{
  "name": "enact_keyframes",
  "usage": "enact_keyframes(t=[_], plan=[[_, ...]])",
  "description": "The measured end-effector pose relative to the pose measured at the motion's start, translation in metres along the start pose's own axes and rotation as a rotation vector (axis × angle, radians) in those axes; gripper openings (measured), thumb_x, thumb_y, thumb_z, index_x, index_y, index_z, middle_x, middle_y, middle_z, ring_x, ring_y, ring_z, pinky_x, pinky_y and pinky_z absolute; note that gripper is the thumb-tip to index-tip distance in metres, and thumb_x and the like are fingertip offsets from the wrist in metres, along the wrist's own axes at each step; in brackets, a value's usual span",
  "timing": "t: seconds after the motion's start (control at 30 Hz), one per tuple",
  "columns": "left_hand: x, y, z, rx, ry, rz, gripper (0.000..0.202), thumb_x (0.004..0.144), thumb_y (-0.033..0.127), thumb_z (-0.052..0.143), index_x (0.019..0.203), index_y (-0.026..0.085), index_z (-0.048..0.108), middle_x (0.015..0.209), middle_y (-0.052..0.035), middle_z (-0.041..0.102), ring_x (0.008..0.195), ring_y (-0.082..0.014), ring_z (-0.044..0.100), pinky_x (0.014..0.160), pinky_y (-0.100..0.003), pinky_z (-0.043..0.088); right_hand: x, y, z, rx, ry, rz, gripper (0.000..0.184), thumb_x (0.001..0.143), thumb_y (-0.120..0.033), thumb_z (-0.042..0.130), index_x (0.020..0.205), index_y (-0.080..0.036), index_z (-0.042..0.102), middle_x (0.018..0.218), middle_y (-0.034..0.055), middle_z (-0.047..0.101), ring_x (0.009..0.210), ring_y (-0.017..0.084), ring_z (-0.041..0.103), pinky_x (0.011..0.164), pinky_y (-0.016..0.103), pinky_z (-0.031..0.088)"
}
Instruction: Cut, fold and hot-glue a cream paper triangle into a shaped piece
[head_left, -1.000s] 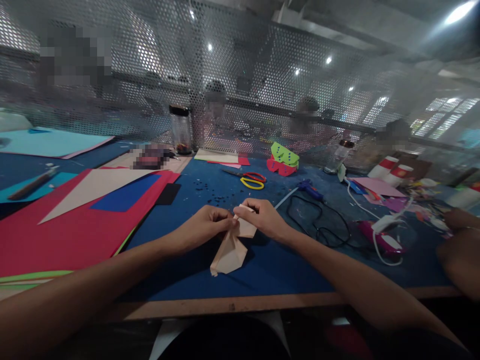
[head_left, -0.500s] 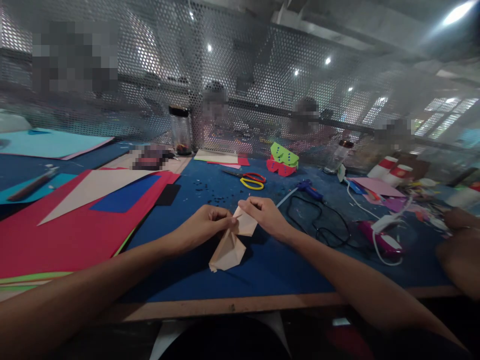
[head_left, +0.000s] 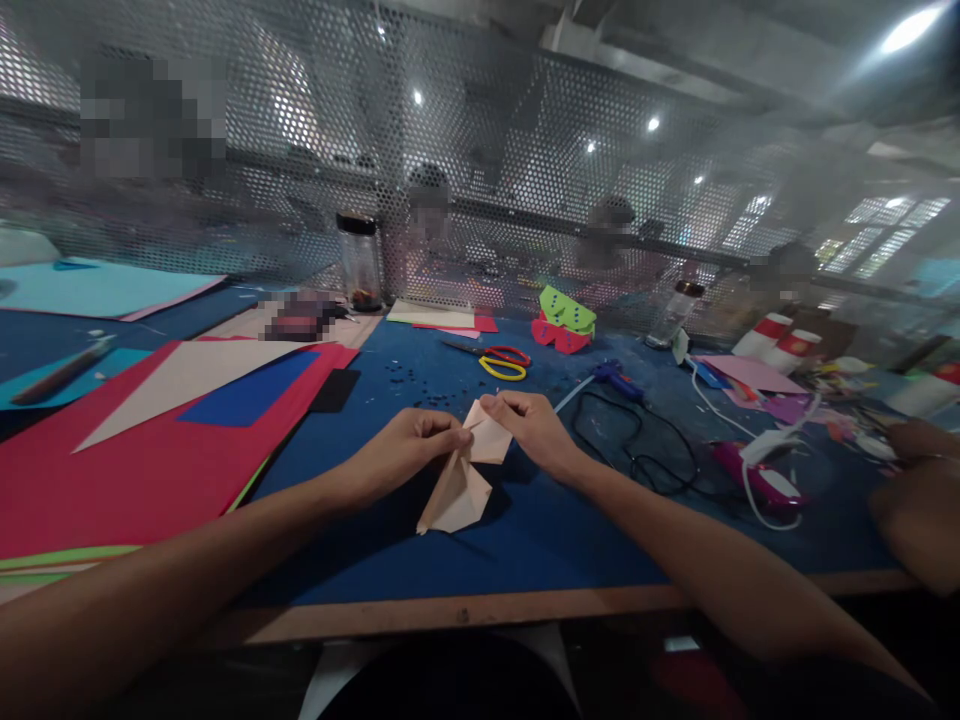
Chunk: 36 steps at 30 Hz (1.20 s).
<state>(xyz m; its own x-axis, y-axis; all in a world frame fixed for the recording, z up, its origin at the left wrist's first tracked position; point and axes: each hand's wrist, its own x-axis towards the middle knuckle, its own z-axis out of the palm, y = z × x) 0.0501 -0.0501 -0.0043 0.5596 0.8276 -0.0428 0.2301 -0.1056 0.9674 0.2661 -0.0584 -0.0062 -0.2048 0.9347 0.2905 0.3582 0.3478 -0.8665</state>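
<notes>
A folded piece of cream paper (head_left: pixel 459 495) is held just above the blue table (head_left: pixel 570 545), pinched in at its middle with a flared lower part. My left hand (head_left: pixel 424 440) is closed on the paper's left side near the pinched middle, thumb and fingers together. At the upper right corner, my right hand (head_left: pixel 529 425) grips the same paper between thumb and curled fingers. Parts of the upper half lie hidden behind my fingers. Scissors (head_left: pixel 502 362) with red and yellow handles lie beyond my hands. A blue glue gun (head_left: pixel 619 380) rests right of them.
Red sheets (head_left: pixel 150 480) carry a cream triangle (head_left: pixel 180 380) and blue paper (head_left: pixel 251 390) at left. Green and red cut-paper pieces (head_left: pixel 566 320) stand at the back. A jar (head_left: pixel 360 262), cables (head_left: pixel 637 470) and a pink device (head_left: pixel 757 475) are nearby. Another person's arm (head_left: pixel 919 500) is at right.
The lower part of the cream paper has tilted slightly and risen a little. Both hands keep their hold on it, almost in the same place.
</notes>
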Motion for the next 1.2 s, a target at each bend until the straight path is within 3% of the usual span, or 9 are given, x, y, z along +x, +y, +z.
enact_keyframes(t=[0.17,0.4,0.67,1.2], plan=[[-0.001,0.002,0.000,0.010,-0.004,0.000,0.041,0.082,0.058,0.070,0.072,0.018,0.068,0.065,0.0002,0.061,0.063,-0.0150,0.051,0.063,-0.029,0.037,-0.001,-0.004,0.001,0.028,-0.010,0.003,0.058,0.097,-0.071,0.056,0.068,-0.021,0.054,0.069,-0.0024,0.047,0.067,0.014,0.044,0.061,0.028,0.035],[0.000,0.000,0.001,0.045,-0.025,0.006,0.045,0.082,0.061,0.069,0.072,0.018,0.065,0.064,0.0017,0.055,0.061,-0.0132,0.044,0.060,-0.028,0.031,-0.002,-0.010,-0.001,0.061,-0.052,0.029,0.049,0.090,-0.066,0.068,0.081,-0.019,0.071,0.075,-0.0008,0.060,0.069,0.014,0.050,0.064,0.027,0.039],[-0.002,0.003,0.002,0.076,-0.037,0.012,0.043,0.082,0.059,0.068,0.068,0.019,0.063,0.063,0.0038,0.049,0.061,-0.0124,0.041,0.057,-0.026,0.030,-0.001,-0.013,-0.001,0.104,0.032,0.029,0.041,0.088,-0.057,0.067,0.070,-0.020,0.063,0.066,-0.0029,0.052,0.063,0.013,0.045,0.061,0.027,0.036],[-0.001,-0.006,0.000,0.095,-0.002,-0.026,0.049,0.085,0.066,0.064,0.082,0.017,0.069,0.068,0.0004,0.061,0.061,-0.0149,0.053,0.059,-0.026,0.037,0.001,-0.004,-0.005,0.056,0.060,0.025,0.056,0.093,-0.070,0.061,0.067,-0.021,0.057,0.066,-0.0018,0.049,0.064,0.014,0.044,0.059,0.028,0.033]])
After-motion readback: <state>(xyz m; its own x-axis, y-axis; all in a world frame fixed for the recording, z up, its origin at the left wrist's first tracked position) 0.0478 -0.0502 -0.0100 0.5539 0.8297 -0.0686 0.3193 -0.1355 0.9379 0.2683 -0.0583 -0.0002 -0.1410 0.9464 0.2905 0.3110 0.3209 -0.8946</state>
